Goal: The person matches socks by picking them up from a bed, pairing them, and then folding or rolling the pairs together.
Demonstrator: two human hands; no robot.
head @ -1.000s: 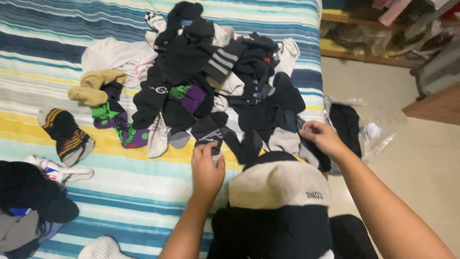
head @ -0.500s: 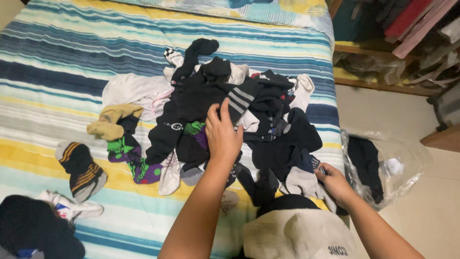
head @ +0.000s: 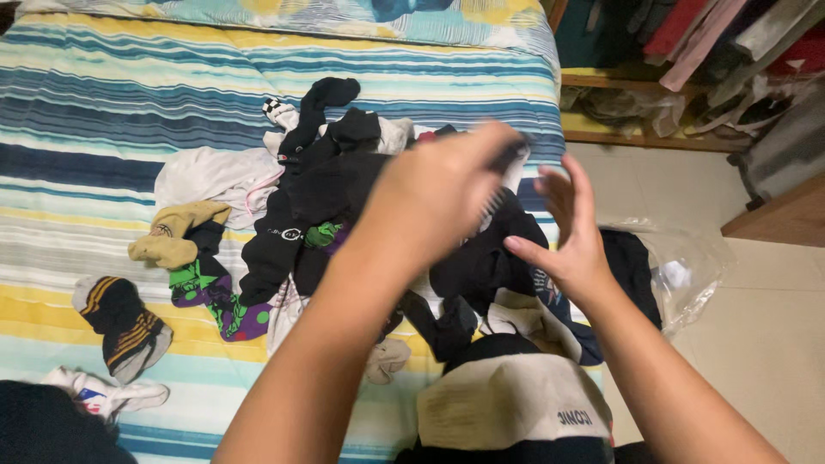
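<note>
The left hand [head: 438, 193] is raised over the bed, its grip closed on a dark striped sock [head: 503, 176] that sticks out past the knuckles on the right side; the hand is blurred, so only the sock's ribbed grey-striped edge is plain. The right hand [head: 563, 236] is held up just beside it, palm turned toward the left hand, fingers [head: 559, 185] spread apart and holding nothing, close to the sock's free end but, as far as can be told, not touching it.

Below both hands lies the pile of mostly black socks [head: 344, 189] on the striped bedcover [head: 129, 112]. To the pile's left are a tan sock [head: 172, 236], a purple and green sock [head: 210, 296] and a black sock with orange stripes [head: 120, 322]. A clear plastic bag [head: 687, 266] with dark cloth in it lies on the tiled floor [head: 756, 326] at the bed's right edge.
</note>
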